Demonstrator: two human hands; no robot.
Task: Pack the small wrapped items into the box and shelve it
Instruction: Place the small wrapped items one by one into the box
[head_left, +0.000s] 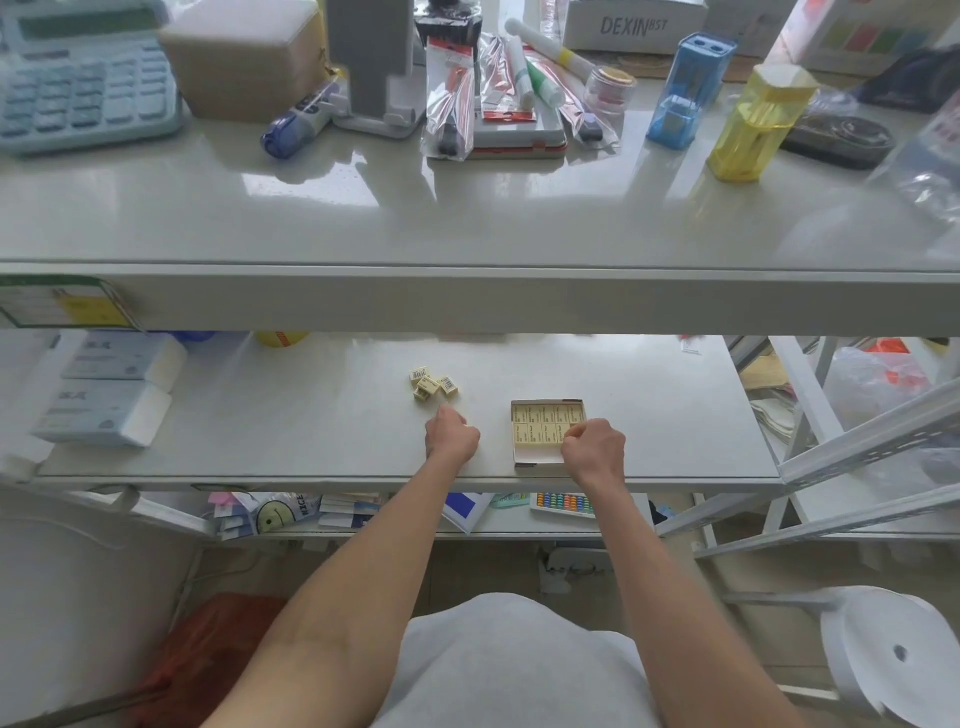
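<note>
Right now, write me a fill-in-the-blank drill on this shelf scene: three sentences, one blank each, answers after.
1. The loose wrapped items lie in a small pile to the ____ of the box.
2. The box is ____ at the top, showing rows of yellow items inside.
3. The left hand is nearest the pile; the right hand is over a near corner of the ____.

Missing words: left; open; box.
</note>
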